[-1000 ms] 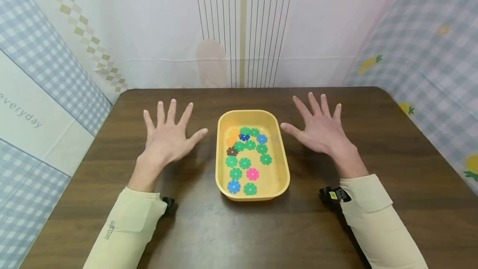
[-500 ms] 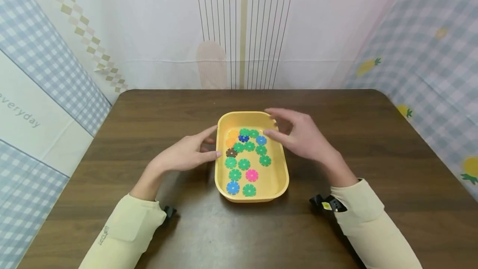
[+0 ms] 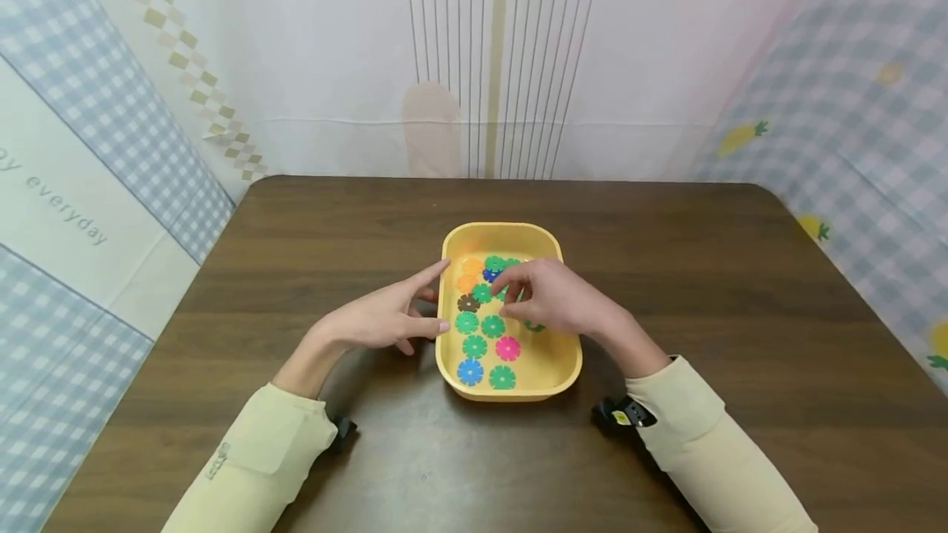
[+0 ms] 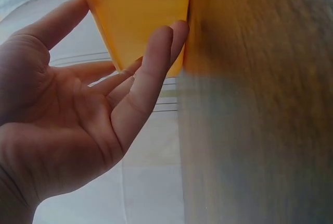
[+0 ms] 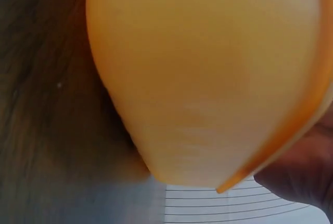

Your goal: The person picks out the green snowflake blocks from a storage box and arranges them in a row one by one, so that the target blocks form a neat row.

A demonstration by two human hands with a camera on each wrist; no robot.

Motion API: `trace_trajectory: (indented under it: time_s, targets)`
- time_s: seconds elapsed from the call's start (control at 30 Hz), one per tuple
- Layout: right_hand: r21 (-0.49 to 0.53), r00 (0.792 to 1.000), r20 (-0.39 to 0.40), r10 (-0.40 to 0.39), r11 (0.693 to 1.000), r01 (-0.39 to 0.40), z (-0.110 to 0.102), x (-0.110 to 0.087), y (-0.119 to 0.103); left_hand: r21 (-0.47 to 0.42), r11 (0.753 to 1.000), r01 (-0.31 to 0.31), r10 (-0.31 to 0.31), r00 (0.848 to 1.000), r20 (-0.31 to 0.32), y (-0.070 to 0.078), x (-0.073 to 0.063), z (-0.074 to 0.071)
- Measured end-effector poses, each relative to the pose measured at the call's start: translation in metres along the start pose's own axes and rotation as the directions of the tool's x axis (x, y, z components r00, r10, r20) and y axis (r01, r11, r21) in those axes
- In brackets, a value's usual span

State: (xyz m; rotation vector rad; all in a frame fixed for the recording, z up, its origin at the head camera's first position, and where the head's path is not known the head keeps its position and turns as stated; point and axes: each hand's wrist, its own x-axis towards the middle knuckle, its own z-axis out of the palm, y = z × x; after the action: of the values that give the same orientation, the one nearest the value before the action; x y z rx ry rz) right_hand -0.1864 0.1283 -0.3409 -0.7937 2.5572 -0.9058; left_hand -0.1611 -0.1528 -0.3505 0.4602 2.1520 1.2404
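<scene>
A yellow plastic tray (image 3: 544,364) stands on the table, holding several flat, notched snowflake discs: green (image 3: 502,377), blue (image 3: 470,372), pink (image 3: 508,348), brown (image 3: 468,303), orange and dark blue. At its left side, my left hand (image 3: 381,315) touches the wall and rim, its fingers extended; the left wrist view shows those fingertips against the outer wall (image 4: 140,10). Over the tray's right half hangs my right hand (image 3: 559,296), fingers bent downward, thumb and index apart above the discs. It covers some of them. The right wrist view shows mostly outer wall (image 5: 197,67).
The dark wooden table (image 3: 666,270) extends around the tray on all sides. Behind it hangs a pale cloth (image 3: 333,64) with arch lines. Checked cloth (image 3: 852,105) borders the right side. Each wrist carries a small black device, such as the right one (image 3: 622,416).
Both hands, first spread flat on either side, have come inward. The left has reached the tray's left rim. The right has crossed the right rim and lowered over the discs.
</scene>
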Motion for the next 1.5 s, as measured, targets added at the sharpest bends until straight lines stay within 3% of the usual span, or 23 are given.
trace_trajectory:
  time_s: [0.2, 0.4, 0.8, 1.1, 1.5]
  targets:
    - [-0.142, 0.999, 0.038, -0.008, 0.99, 0.014, 0.002, 0.007, -0.001, -0.045, 0.999, 0.008, -0.007, 0.999, 0.034, 0.0, 0.001, 0.001]
    - [-0.212, 0.996, 0.091, -0.005, 0.977, 0.025, 0.006, 0.014, -0.001, -0.083, 0.997, 0.01, -0.005, 0.998, 0.06, -0.003, 0.003, 0.0]
    - [-0.241, 0.991, 0.128, 0.03, 0.971, 0.002, 0.015, 0.019, 0.0, -0.119, 0.993, 0.009, -0.003, 0.999, 0.047, -0.009, -0.003, 0.007]
    - [-0.281, 0.984, 0.178, 0.018, 0.959, 0.033, 0.014, 0.017, 0.002, -0.081, 0.996, 0.026, -0.025, 0.999, 0.021, -0.007, -0.003, 0.012]
    - [-0.3, 0.984, 0.174, 0.029, 0.954, 0.025, 0.015, 0.019, 0.003, -0.071, 0.997, 0.023, -0.021, 0.999, 0.032, -0.007, -0.003, 0.01]
